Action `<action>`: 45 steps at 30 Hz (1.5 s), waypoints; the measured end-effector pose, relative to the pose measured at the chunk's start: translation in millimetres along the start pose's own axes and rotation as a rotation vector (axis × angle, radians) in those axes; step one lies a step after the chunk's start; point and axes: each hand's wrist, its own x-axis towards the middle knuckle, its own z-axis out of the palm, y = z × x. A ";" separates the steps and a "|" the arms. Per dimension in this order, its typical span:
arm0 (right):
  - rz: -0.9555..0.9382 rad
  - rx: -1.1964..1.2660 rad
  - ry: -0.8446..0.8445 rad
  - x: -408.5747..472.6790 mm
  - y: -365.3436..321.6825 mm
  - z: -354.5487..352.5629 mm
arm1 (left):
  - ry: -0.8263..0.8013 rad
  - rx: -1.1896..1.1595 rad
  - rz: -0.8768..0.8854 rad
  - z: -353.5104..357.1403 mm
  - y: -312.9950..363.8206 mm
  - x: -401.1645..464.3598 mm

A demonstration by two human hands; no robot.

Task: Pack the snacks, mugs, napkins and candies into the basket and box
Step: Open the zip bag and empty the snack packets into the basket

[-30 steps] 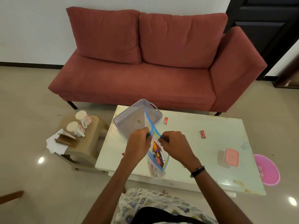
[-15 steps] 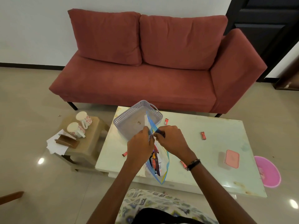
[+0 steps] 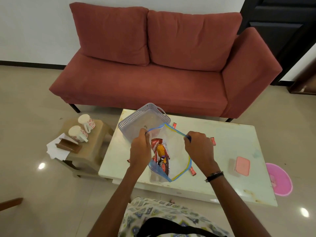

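Note:
A clear zip bag [image 3: 176, 151] with a blue and yellow seal hangs open over the white table [image 3: 236, 151]. My left hand [image 3: 139, 149] pinches its left lip and my right hand [image 3: 198, 147] pinches its right lip. Snack packets [image 3: 160, 154] in red and orange wrappers lie inside. A grey perforated basket [image 3: 136, 122] stands just behind the bag. Small red candies [image 3: 212, 140] lie loose on the table. A pink lidded box [image 3: 242, 165] sits at the table's right. Two white floral mugs [image 3: 77, 134] and white napkins [image 3: 56, 150] rest on a side stool.
A low brown stool [image 3: 95, 147] stands left of the table, with a brown holder [image 3: 68, 146] on the napkins. A red sofa [image 3: 153, 79] runs behind the table. A pink bin [image 3: 280, 182] sits on the floor at the right.
My hands have pulled apart sideways, spreading the bag's mouth wide. The snack packets inside now show.

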 end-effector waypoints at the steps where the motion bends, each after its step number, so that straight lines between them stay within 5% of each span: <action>1: -0.014 0.024 -0.001 -2.8 -2.0 2.6 | 0.003 -0.025 -0.010 2.5 0.8 -0.1; 6: -0.359 0.128 0.180 -28.8 -22.7 7.4 | 0.000 -0.083 -0.050 5.3 -1.5 -1.3; 11: -0.277 -0.004 -0.403 -42.0 -36.5 45.2 | 0.042 -0.099 -0.077 2.2 -6.2 -5.0; 18: 0.010 -0.024 -0.682 -11.0 -38.7 102.8 | 0.134 -0.137 -0.097 -2.1 -12.8 -12.5; 27: 0.041 0.026 -0.543 5.5 -59.1 131.4 | 0.153 -0.204 -0.126 -4.6 -25.3 16.1; 33: -0.100 -0.021 -0.440 51.1 -103.3 83.7 | 0.258 -0.294 -0.283 -10.5 -43.9 77.0; 45: -0.246 0.303 -0.103 171.4 -148.4 8.9 | 0.344 -0.543 -0.578 3.6 -77.4 211.7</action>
